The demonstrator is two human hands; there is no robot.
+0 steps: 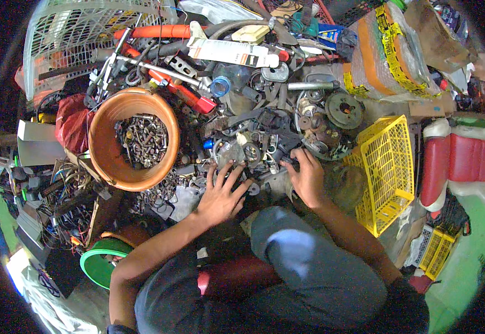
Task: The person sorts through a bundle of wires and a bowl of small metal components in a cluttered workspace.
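Observation:
My left hand (222,194) lies with fingers spread on a pile of small metal parts, its fingertips at a piece of clear plastic (231,151). To its right, my right hand (306,177) has thumb and index finger closed on a small dark part (287,160) at the pile's near right edge. Loose bolts and screws (159,190) lie left of my left hand. An orange bucket (96,142) holding many bolts (144,140) stands further left. Beyond my right hand are a round metal disc (344,109) and rusty parts (314,121).
A yellow plastic basket (387,167) stands tilted at the right. Tangled wires (61,208) and a green tub (90,267) are at the left. Behind the pile lie a plastic bottle (230,81), a white tube (232,52) and a wrapped box (386,50).

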